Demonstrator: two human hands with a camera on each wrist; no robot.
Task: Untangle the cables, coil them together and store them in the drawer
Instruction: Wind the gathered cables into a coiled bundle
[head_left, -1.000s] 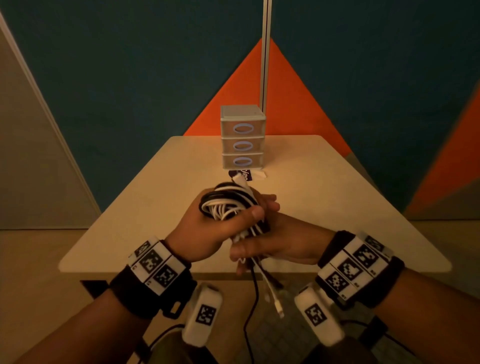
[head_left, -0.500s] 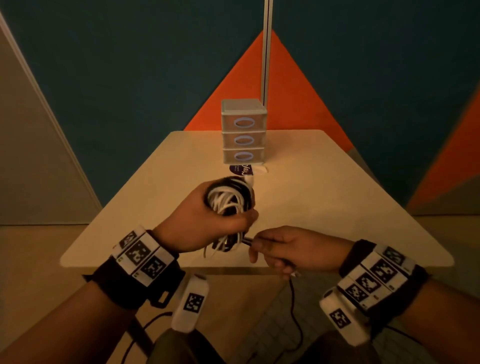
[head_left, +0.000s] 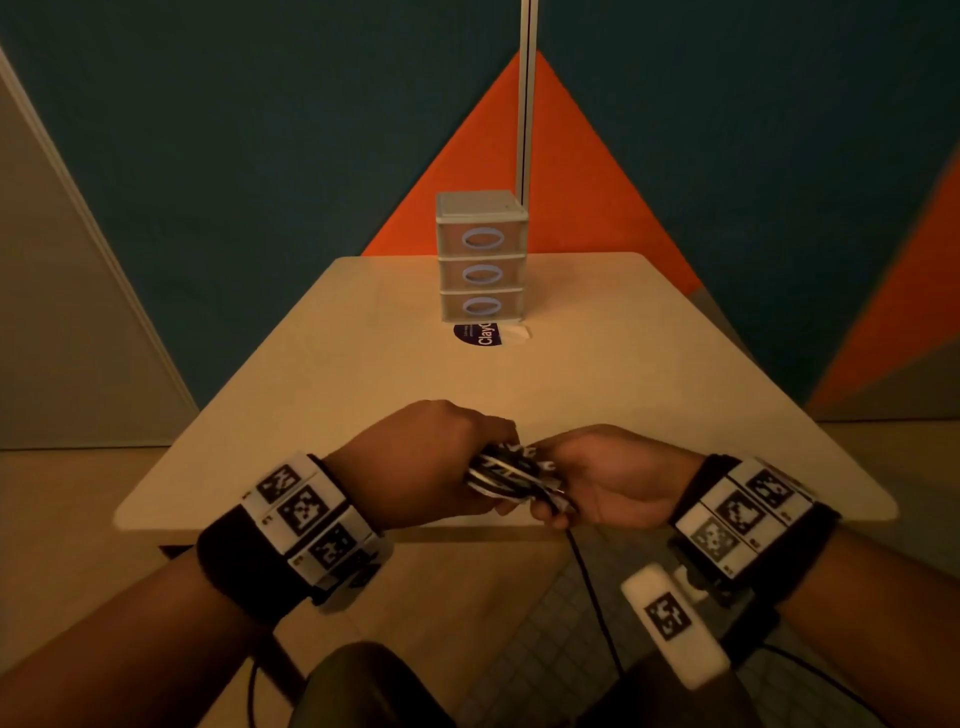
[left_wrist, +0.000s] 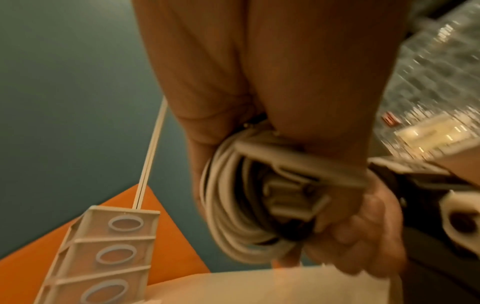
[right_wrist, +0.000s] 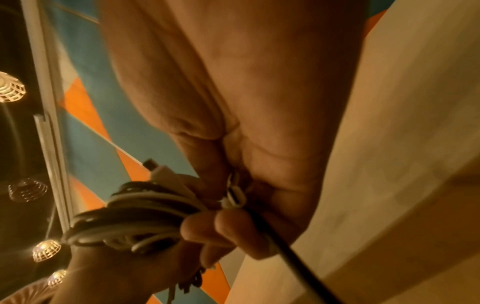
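Note:
A coil of black and white cables (head_left: 511, 475) (left_wrist: 233, 209) (right_wrist: 135, 218) hangs between my two hands above the table's near edge. My left hand (head_left: 436, 462) grips the coil from the left, fingers curled round the loops. My right hand (head_left: 597, 475) holds the coil's right side and pinches a loose black cable (head_left: 587, 582) (right_wrist: 285, 251) that trails down off the table toward the floor. A white plug end (right_wrist: 162, 171) sticks out of the coil. The small three-drawer unit (head_left: 482, 257) (left_wrist: 103, 255) stands at the table's far middle, all drawers shut.
The beige table (head_left: 363, 364) has a purple round sticker (head_left: 480, 333) in front of the drawer unit. A white vertical pole (head_left: 525, 104) rises behind the unit. Teal and orange wall panels lie beyond. A patterned floor mat (head_left: 545, 649) lies below the table's near edge.
Both hands dropped toward the table's near edge with the coil. The coil turned from upright to lying sideways. My right hand came back onto it after pulling the black cable right.

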